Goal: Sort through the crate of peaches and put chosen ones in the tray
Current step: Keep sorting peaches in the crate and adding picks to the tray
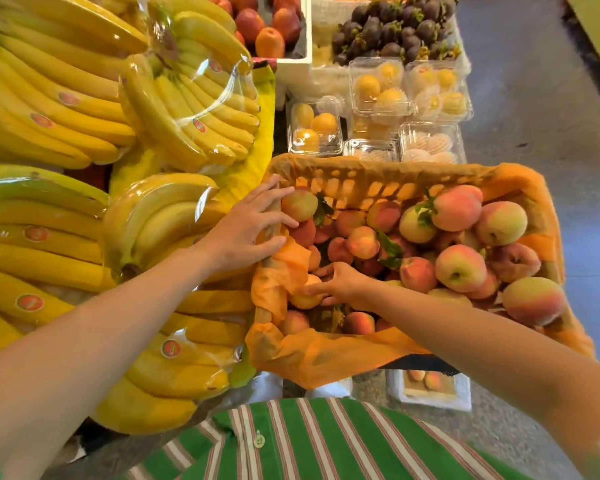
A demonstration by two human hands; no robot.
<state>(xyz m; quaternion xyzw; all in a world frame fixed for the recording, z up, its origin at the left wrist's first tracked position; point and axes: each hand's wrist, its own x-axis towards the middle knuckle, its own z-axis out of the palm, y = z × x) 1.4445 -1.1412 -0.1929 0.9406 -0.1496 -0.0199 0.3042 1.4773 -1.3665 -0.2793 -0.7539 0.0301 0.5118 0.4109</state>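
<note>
At a fruit stall beside wrapped bananas (66,109), the crate (413,174) holds the peaches, where the right hand (340,284) curls loosely over a pale peach (303,299) at its near-left corner, while the left hand (246,230), fingers spread, steadies the left rim, holding nothing.

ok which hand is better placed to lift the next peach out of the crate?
Right. The right hand is already down in the crate with its fingers curled around a yellowish peach. The left hand rests across the crate's left rim, fingertips touching a peach in the far corner, seemingly steadying.
</note>
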